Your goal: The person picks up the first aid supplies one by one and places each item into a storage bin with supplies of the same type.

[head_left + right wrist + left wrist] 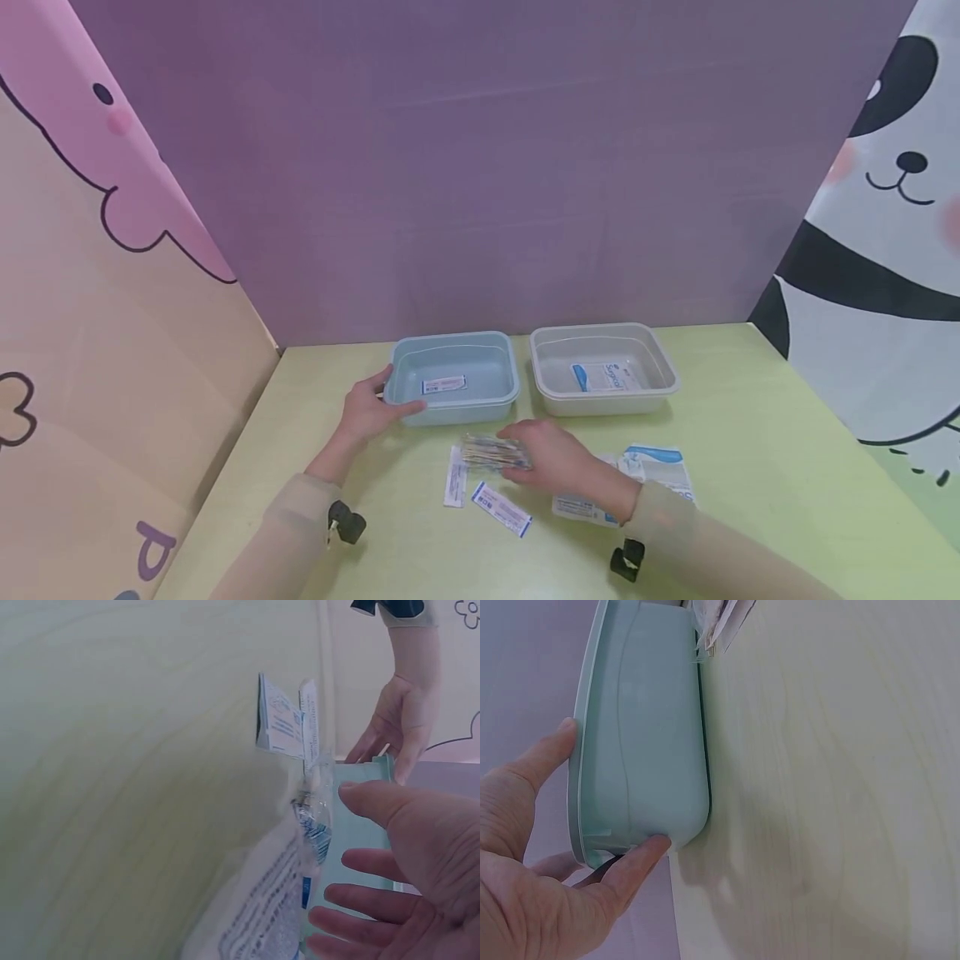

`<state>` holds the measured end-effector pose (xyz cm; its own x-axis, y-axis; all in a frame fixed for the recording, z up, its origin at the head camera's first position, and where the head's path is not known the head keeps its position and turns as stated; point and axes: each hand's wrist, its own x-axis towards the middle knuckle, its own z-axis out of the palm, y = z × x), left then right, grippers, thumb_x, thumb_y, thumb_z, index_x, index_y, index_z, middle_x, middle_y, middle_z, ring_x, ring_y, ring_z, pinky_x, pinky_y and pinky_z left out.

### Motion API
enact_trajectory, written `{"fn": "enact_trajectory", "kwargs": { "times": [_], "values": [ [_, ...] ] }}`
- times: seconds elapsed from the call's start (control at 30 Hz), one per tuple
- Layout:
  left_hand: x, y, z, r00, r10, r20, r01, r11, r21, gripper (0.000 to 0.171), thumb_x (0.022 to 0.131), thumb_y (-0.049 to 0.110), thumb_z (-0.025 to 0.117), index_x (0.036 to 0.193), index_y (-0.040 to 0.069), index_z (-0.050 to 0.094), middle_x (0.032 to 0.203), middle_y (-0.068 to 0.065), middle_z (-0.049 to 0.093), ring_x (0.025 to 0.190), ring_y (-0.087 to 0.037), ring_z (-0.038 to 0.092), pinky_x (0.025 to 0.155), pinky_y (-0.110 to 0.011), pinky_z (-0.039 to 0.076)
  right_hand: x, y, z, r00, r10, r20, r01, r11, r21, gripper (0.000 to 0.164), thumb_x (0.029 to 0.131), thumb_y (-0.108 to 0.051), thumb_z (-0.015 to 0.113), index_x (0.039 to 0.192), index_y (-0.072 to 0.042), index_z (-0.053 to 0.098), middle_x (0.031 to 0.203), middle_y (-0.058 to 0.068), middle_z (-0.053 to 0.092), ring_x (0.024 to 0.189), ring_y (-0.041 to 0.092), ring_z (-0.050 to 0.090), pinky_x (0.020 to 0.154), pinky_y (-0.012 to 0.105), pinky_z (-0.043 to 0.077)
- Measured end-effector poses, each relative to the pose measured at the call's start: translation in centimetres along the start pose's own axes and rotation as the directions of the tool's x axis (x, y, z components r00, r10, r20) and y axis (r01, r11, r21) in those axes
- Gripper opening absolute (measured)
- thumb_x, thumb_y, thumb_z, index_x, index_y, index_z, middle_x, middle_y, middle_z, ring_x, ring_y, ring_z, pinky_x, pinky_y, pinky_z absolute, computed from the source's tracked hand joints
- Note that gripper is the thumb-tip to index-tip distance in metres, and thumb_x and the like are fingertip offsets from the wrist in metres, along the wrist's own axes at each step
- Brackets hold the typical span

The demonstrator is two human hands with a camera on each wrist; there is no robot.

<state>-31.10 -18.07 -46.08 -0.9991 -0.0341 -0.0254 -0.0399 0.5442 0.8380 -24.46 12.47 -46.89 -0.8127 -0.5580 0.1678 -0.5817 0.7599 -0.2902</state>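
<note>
Reaching, we judge, for the clear plastic packet of thin sticks (489, 452).
Right hand (557, 455) spread wide at its end; left hand (369, 412) holding the pale-blue rectangular plastic tray (465, 414) behind; a pinch seems needed next.

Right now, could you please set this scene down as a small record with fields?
Left hand: grips the blue tray's left end
Right hand: at the right end of the clear packet of sticks; contact unclear
Blue tray: one narrow packet inside
Pale tray: one "Surgical" packet inside
Table: two narrow packets before the blue tray; white-and-blue packaging further right
</note>
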Motion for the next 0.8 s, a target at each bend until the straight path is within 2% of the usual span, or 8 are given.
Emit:
{"fn": "enact_trajectory", "kwargs": {
  "times": [0.13, 0.3, 0.6, 0.8],
  "values": [
    [0.1, 0.2, 0.3, 1.0, 0.004, 0.005, -0.004, 1.0, 0.004, 0.104, 0.071, 0.04, 0.089, 0.155, 0.01, 0.034, 0.145, -0.018, 0.056, 0.124, -0.032, 0.061, 0.09, -0.036, 0.056, -0.1, 0.1, 0.4, 0.999, 0.001, 0.034, 0.0, 1.0, -0.015, 0.052, 0.083, -0.035, 0.078, 0.127, -0.01, 0.065, 0.123, 0.005, 0.072, 0.112, 0.023, 0.069, 0.097, 0.039, 0.055],
    [0.2, 0.3, 0.3, 1.0, 0.013, 0.018, -0.013, 1.0, 0.011, 0.107, 0.069, 0.044, 0.089, 0.154, 0.01, 0.035, 0.144, -0.019, 0.056, 0.125, -0.033, 0.061, 0.09, -0.036, 0.057, -0.1, -0.2, 0.8, 0.997, 0.009, 0.07, -0.009, 1.0, -0.001, 0.046, 0.083, -0.023, 0.078, 0.125, -0.009, 0.067, 0.121, 0.006, 0.073, 0.112, 0.025, 0.069, 0.097, 0.041, 0.055],
    [-1.0, -1.4, -1.5, 1.0, -0.007, -0.016, 0.008, 0.999, 0.043, 0.107, 0.07, 0.046, 0.088, 0.155, 0.009, 0.034, 0.144, -0.022, 0.055, 0.124, -0.034, 0.062, 0.084, -0.03, 0.056, 1.2, -1.6, 1.7, 0.99, 0.0, 0.139, 0.008, 0.998, -0.06, 0.042, 0.083, -0.016, 0.077, 0.124, -0.018, 0.069, 0.119, 0.001, 0.074, 0.11, 0.02, 0.069, 0.093, 0.037, 0.056],
    [0.0, -0.7, -0.4, 0.999, 0.037, 0.03, -0.038, 0.999, 0.013, 0.106, 0.071, 0.045, 0.088, 0.155, 0.011, 0.034, 0.144, -0.018, 0.057, 0.123, -0.032, 0.063, 0.084, -0.029, 0.056, 0.4, -1.0, 0.9, 0.995, 0.02, 0.097, -0.012, 0.997, -0.08, 0.04, 0.083, -0.011, 0.077, 0.121, -0.018, 0.07, 0.117, -0.002, 0.075, 0.109, 0.019, 0.07, 0.094, 0.037, 0.056]
  ]
}}
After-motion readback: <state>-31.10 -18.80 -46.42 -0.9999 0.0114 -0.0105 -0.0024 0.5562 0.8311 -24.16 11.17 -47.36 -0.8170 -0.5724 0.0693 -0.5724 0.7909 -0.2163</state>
